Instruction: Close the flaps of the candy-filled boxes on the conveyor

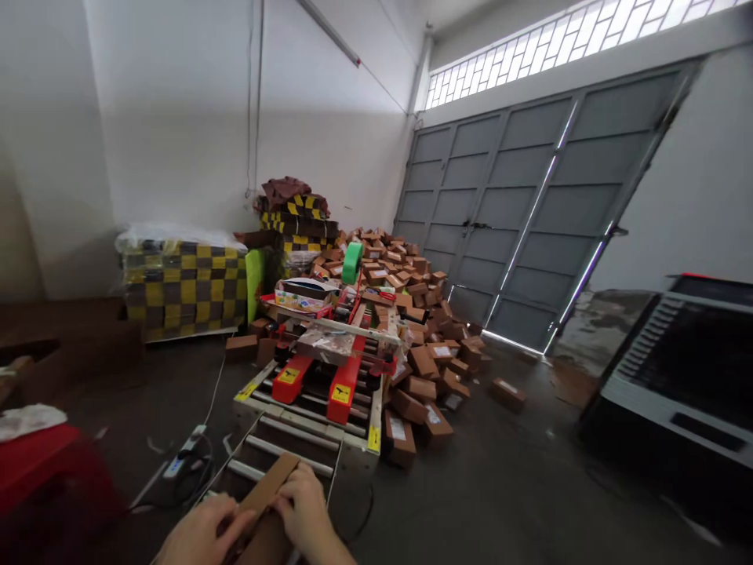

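A brown cardboard box [267,480] rests on the metal rollers of a conveyor at the bottom of the view. My left hand [205,527] grips the box's near left side, its thumb lying along the cardboard. On the right side, my right hand [301,502] holds the same box, fingers bent over a flap. Part of the box is hidden beneath both hands and cut off by the lower edge. Just ahead stands a carton sealing machine [341,386] with two red belt guides and a green tape roll [352,263] on top.
A heap of small cardboard boxes [423,361] spreads behind and right of the machine. Left of the conveyor lie a power strip [184,451] and cables, beside a red stool [56,479]. A large air cooler [676,377] stands at right. Yellow-and-black stacks [187,286] line the wall.
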`<state>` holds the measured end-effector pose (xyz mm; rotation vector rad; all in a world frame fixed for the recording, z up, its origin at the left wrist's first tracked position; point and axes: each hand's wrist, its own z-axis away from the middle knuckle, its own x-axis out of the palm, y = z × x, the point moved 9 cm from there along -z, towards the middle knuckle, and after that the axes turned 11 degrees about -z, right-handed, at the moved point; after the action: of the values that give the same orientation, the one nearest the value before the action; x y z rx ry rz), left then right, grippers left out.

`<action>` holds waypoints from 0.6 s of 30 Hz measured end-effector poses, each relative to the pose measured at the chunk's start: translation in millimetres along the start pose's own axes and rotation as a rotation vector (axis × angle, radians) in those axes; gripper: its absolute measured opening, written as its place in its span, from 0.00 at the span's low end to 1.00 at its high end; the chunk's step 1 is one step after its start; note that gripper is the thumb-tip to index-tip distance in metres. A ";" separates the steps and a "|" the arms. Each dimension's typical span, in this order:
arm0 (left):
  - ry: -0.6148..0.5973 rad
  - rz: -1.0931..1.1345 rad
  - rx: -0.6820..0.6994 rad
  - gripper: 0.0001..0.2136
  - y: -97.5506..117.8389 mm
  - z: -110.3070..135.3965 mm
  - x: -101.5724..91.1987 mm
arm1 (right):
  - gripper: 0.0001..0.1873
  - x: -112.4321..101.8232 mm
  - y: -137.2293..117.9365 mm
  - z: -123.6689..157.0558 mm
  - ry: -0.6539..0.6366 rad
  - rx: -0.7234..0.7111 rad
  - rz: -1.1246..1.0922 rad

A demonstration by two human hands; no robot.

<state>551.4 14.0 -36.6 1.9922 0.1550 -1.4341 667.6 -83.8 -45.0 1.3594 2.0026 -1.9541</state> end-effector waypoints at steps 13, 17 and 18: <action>-0.242 0.888 -0.414 0.38 -33.7 -2.9 94.5 | 0.59 -9.6 45.3 -16.2 0.041 0.259 -0.124; -0.144 0.933 -0.407 0.41 -36.5 -4.2 104.9 | 0.50 24.8 35.0 25.1 -0.042 0.183 -0.042; -0.143 0.943 -0.413 0.42 -37.8 -4.1 107.1 | 0.46 35.1 31.0 35.8 -0.068 0.154 -0.002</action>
<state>579.1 15.8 -146.9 1.3086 -0.4617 -0.8193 645.0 -99.5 -97.2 1.3001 1.8590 -2.1646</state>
